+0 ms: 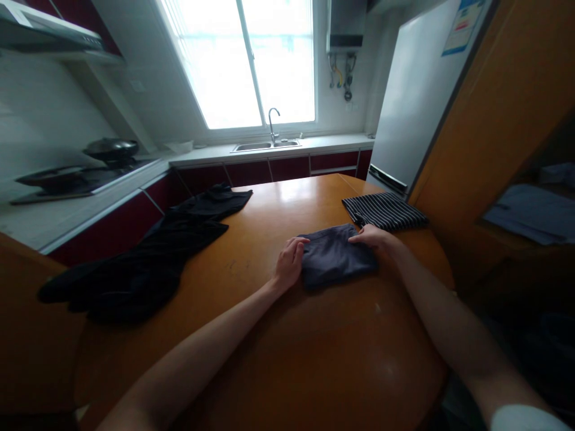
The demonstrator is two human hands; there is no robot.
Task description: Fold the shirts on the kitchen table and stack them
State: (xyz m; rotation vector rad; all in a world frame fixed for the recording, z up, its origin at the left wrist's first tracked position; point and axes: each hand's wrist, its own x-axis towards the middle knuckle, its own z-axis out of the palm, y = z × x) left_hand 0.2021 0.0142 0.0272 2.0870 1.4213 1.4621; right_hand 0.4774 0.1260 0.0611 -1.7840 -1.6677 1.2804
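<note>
A folded dark grey-blue cloth [336, 258] lies flat on the wooden table [269, 227]. At its left edge is my left hand [290, 260], fingers closed on the upper left corner. My right hand [372, 234] pinches the cloth's upper right corner between thumb and fingers. Just behind my right hand, a folded black-and-white striped cloth [386, 209] rests on the table. Dark, loosely spread clothing [148, 263] lies along the table's left side.
Beyond the table are a counter with a sink [265, 145] and tap. A stove with a pan [54, 176] and a lidded pot [111, 149] stands at the left. A fridge [404, 102] and a wooden cabinet with folded clothes [532, 212] are at the right.
</note>
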